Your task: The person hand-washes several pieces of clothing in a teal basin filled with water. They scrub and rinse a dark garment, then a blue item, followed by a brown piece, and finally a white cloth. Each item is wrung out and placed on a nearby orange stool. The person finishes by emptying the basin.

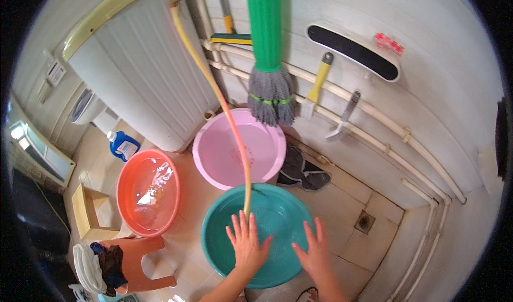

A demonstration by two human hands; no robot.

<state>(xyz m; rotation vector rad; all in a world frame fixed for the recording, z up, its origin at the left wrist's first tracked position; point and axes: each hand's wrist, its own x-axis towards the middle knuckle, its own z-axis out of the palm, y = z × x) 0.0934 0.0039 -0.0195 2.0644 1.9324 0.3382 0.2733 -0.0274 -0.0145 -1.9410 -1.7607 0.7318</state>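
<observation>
A teal basin (214, 211) stands on the tiled floor in front of me. A pale yellow hose (206, 69), pinkish midway, runs down from the upper left, and its lower end hangs over this basin. My left hand (248, 248) is over the basin's near half, fingers spread, its fingertips near the hose end; whether they touch it I cannot tell. Over the right rim is my right hand (315, 253), fingers apart and holding nothing. A pink basin (278, 163) with water stands just behind, and an orange basin (122, 195) with water is at the left.
A white washing machine (139, 61) stands at the back left, near a blue detergent bottle (124, 145). Dark and white cloths lie on an orange stool (141, 254). A grey mop (271, 91) and brushes (320, 83) hang along the wall pipes. A floor drain (365, 222) is at the right.
</observation>
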